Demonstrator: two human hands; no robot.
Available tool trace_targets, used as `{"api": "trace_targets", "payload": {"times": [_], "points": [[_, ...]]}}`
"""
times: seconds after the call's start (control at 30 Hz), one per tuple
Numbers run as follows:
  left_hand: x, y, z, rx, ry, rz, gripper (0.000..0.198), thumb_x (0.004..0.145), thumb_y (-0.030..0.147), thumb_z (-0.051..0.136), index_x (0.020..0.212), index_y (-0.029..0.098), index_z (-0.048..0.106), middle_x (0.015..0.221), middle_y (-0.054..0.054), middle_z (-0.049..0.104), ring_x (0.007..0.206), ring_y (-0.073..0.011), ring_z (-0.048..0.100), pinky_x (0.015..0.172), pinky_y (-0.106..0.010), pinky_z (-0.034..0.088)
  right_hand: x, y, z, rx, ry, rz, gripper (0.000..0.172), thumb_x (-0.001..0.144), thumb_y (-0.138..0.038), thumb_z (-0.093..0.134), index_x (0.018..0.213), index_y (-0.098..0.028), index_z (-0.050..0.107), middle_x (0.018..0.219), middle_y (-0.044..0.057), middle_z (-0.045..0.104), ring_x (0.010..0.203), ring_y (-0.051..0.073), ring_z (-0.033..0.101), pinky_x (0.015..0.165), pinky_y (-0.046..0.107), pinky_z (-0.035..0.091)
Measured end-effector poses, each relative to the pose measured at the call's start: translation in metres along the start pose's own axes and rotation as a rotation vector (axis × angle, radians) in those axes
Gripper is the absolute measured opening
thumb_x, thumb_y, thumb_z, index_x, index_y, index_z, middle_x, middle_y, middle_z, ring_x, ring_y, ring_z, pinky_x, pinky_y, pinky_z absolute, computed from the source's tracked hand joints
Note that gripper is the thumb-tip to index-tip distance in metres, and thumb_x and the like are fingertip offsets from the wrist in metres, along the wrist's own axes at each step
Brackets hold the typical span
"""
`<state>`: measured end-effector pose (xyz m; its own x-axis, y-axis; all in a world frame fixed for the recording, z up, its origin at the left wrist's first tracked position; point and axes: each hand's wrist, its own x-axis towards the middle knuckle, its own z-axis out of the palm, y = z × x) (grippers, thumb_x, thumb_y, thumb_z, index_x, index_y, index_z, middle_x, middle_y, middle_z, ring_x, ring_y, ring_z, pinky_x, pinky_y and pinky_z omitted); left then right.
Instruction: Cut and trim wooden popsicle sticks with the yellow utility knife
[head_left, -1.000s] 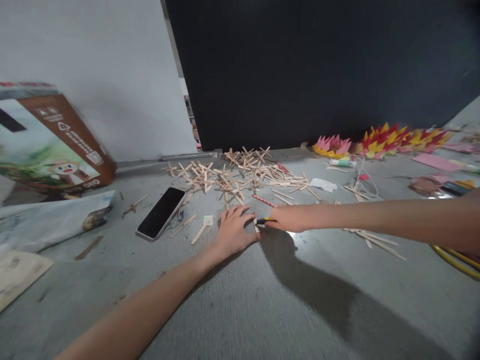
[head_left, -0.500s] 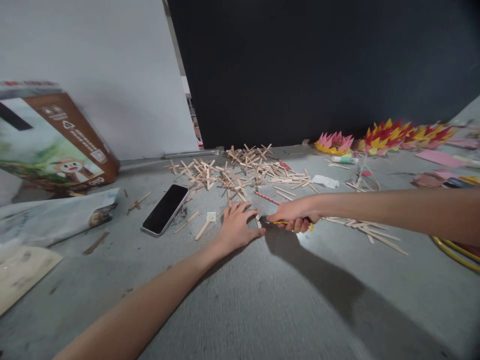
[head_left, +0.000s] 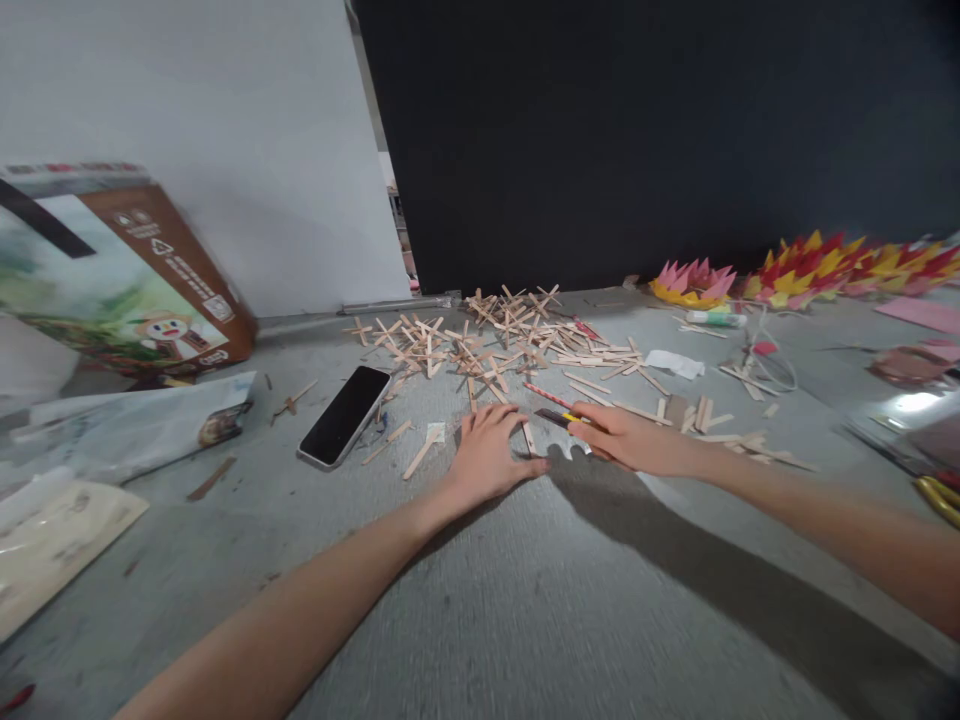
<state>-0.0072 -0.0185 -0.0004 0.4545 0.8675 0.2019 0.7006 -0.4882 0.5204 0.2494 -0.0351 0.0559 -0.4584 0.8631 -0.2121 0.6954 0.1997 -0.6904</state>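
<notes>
Right hand (head_left: 621, 436) grips cutter (head_left: 557, 416) — left hand (head_left: 489, 455) holds stick (head_left: 529, 438).

I hold a yellow-and-black knife (head_left: 559, 417), pointing left, near the pale, narrow wooden stick (head_left: 528, 438) I pin flat.

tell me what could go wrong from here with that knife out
The utility knife in the right hand points toward the left hand, so a slip might cut its fingers. The narrow wooden stick between the left thumb and finger could twist under pressure. Loose sticks lie close by and might get knocked.
</notes>
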Motion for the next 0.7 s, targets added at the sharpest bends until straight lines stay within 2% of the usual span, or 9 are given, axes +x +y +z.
{"api": "trace_targets", "payload": {"times": [0.07, 0.17, 0.27, 0.33, 0.47, 0.7], "points": [[-0.001, 0.002, -0.001, -0.053, 0.014, -0.016, 0.071, 0.072, 0.057, 0.089, 0.129, 0.022, 0.066, 0.141, -0.012, 0.064, 0.138, -0.0361, 0.049, 0.116, -0.054, 0.034, 0.000, 0.013, 0.007, -0.233, 0.191, -0.163, 0.042, 0.110, -0.052, 0.037, 0.129, -0.022, 0.061, 0.090, 0.006, 0.072, 0.066, 0.017, 0.064, 0.059, 0.028, 0.048], [-0.003, 0.006, -0.004, -0.175, 0.012, -0.080, 0.074, 0.074, 0.046, 0.089, 0.137, 0.021, 0.060, 0.128, -0.012, 0.067, 0.128, -0.0339, 0.055, 0.112, -0.049, 0.039, 0.008, 0.036, 0.016, -0.445, 0.357, -0.396, 0.035, 0.110, -0.039, 0.043, 0.132, -0.023, 0.065, 0.121, 0.012, 0.074, 0.097, 0.025, 0.072, 0.080, 0.035, 0.054], [-0.006, 0.011, -0.007, -0.316, -0.049, -0.127, 0.076, 0.081, 0.038, 0.084, 0.148, 0.025, 0.051, 0.101, -0.005, 0.072, 0.118, -0.0310, 0.060, 0.108, -0.046, 0.042, 0.018, 0.052, 0.024, -0.505, 0.457, -0.520, 0.032, 0.109, -0.032, 0.048, 0.134, -0.024, 0.066, 0.119, 0.012, 0.073, 0.102, 0.024, 0.071, 0.086, 0.036, 0.056], [-0.007, 0.013, -0.008, -0.408, -0.083, -0.124, 0.075, 0.085, 0.033, 0.079, 0.151, 0.025, 0.046, 0.088, -0.001, 0.070, 0.109, -0.0277, 0.064, 0.104, -0.043, 0.044, 0.020, 0.057, 0.027, -0.536, 0.471, -0.585, 0.033, 0.109, -0.028, 0.049, 0.137, -0.024, 0.066, 0.111, 0.011, 0.073, 0.097, 0.023, 0.069, 0.084, 0.036, 0.057], [-0.006, 0.015, -0.010, -0.528, -0.124, -0.156, 0.073, 0.086, 0.027, 0.075, 0.152, 0.024, 0.043, 0.082, 0.003, 0.067, 0.085, -0.0206, 0.067, 0.090, -0.037, 0.050, 0.016, 0.060, 0.031, -0.602, 0.459, -0.638, 0.037, 0.107, -0.024, 0.052, 0.143, -0.026, 0.063, 0.107, 0.011, 0.071, 0.093, 0.022, 0.066, 0.081, 0.037, 0.057], [-0.005, 0.015, -0.010, -0.512, -0.130, -0.194, 0.075, 0.085, 0.029, 0.077, 0.152, 0.025, 0.044, 0.082, 0.003, 0.067, 0.087, -0.0211, 0.066, 0.092, -0.036, 0.049, 0.013, 0.057, 0.029, -0.580, 0.371, -0.622, 0.042, 0.107, -0.031, 0.054, 0.149, -0.028, 0.060, 0.108, 0.011, 0.068, 0.095, 0.022, 0.065, 0.083, 0.037, 0.058]]}}
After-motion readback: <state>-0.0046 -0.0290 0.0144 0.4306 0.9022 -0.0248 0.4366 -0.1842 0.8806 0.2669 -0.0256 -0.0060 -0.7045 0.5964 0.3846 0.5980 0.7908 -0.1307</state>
